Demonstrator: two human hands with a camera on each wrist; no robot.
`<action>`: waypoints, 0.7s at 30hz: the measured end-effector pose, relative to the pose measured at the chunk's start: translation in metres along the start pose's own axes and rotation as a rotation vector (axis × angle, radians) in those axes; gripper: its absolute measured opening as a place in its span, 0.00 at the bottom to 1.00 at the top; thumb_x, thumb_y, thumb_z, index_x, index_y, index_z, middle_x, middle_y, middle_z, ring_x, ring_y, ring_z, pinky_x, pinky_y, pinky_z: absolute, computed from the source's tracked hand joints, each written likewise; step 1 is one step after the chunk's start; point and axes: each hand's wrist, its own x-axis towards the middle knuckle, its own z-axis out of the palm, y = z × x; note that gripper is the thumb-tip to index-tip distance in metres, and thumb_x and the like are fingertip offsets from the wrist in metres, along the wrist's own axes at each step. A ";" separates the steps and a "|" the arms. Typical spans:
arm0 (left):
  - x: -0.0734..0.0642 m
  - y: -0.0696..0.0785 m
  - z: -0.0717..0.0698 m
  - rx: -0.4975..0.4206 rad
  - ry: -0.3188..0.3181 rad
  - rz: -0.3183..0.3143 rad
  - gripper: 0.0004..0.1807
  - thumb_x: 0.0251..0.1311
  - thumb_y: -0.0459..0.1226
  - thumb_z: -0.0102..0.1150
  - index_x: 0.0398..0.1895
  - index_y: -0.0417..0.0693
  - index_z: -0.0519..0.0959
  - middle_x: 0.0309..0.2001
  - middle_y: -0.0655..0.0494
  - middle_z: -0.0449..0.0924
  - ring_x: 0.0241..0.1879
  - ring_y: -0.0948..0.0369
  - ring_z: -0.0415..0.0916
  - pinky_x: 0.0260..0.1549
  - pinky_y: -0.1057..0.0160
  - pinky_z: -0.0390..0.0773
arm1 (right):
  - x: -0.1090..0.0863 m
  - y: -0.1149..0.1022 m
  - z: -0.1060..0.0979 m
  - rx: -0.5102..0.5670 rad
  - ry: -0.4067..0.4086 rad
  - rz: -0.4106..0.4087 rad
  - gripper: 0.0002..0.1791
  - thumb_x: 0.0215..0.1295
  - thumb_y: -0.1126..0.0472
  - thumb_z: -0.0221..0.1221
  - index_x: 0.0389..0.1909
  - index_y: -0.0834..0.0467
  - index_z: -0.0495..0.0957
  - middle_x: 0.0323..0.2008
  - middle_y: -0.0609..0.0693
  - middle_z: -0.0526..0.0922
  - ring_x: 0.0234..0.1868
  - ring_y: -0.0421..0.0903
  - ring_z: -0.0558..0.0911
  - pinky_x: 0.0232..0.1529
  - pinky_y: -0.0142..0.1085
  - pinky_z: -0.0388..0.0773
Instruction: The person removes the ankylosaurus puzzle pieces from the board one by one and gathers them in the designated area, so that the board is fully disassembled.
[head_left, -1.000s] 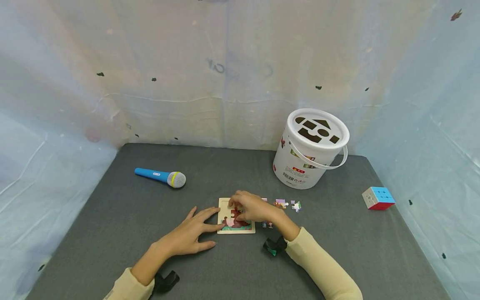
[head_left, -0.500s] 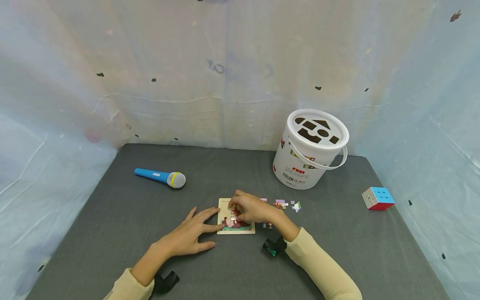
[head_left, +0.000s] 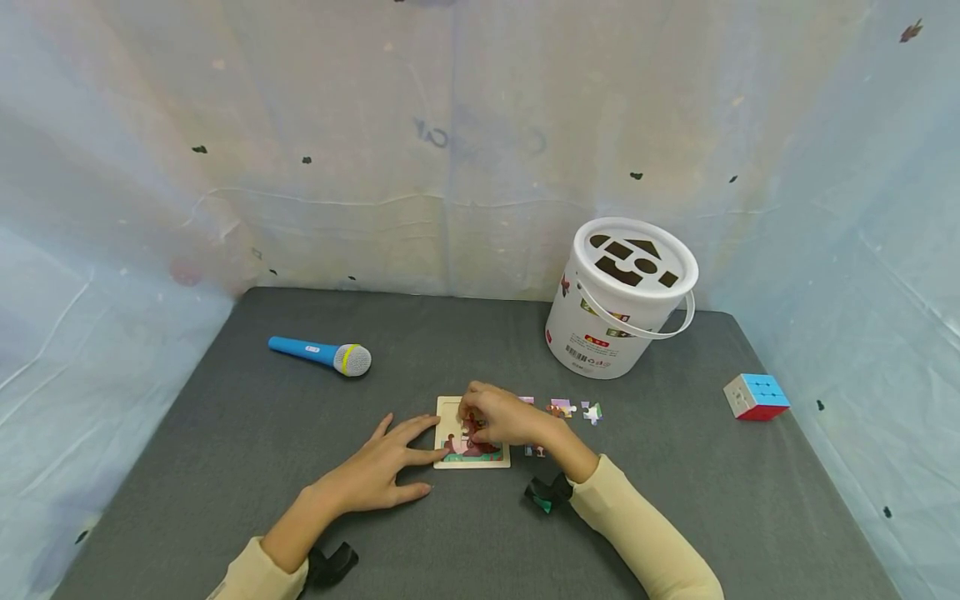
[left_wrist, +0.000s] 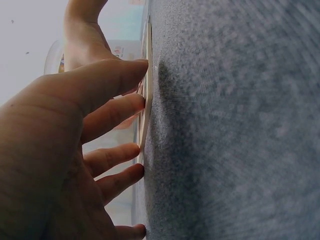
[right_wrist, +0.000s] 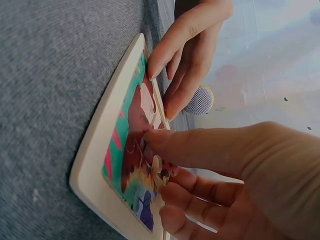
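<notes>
A small wooden jigsaw board with a pale frame lies on the grey table. Its picture shows a reddish-brown figure over a green strip, partly covered by the hands. My right hand reaches over the board and pinches a puzzle piece between thumb and fingers, tilted close over the assembled part. My left hand lies spread at the board's left side, fingertips on the frame and the picture's lower left corner. In the left wrist view, its fingers meet the frame's edge.
Loose puzzle pieces lie right of the board, some partly behind the right hand. A white lidded bucket with shape cutouts stands at the back right. A toy cube sits far right, and a blue microphone at the back left.
The right hand's fingertips shift slightly over the board, still around the piece. The left hand and the other objects stay in place.
</notes>
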 end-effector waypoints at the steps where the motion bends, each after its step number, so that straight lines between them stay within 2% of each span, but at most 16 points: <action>1: 0.000 0.000 0.000 -0.001 0.000 -0.001 0.29 0.64 0.51 0.65 0.69 0.61 0.75 0.76 0.48 0.56 0.75 0.48 0.51 0.63 0.24 0.45 | 0.000 0.000 0.000 -0.001 0.000 -0.004 0.14 0.58 0.68 0.71 0.44 0.59 0.80 0.40 0.49 0.75 0.38 0.44 0.76 0.40 0.31 0.75; 7: 0.000 0.000 0.000 0.001 0.001 0.000 0.29 0.64 0.50 0.65 0.68 0.61 0.75 0.76 0.48 0.56 0.75 0.48 0.51 0.63 0.24 0.45 | -0.001 0.002 0.000 0.014 -0.002 -0.030 0.16 0.58 0.69 0.70 0.47 0.60 0.81 0.38 0.51 0.76 0.35 0.46 0.75 0.36 0.30 0.72; 21: 0.000 0.000 0.000 -0.008 0.013 0.004 0.29 0.63 0.50 0.66 0.68 0.61 0.75 0.76 0.47 0.57 0.75 0.48 0.52 0.63 0.24 0.46 | -0.001 0.002 0.002 0.040 0.026 -0.053 0.13 0.59 0.70 0.69 0.45 0.60 0.82 0.38 0.51 0.76 0.35 0.45 0.75 0.36 0.30 0.73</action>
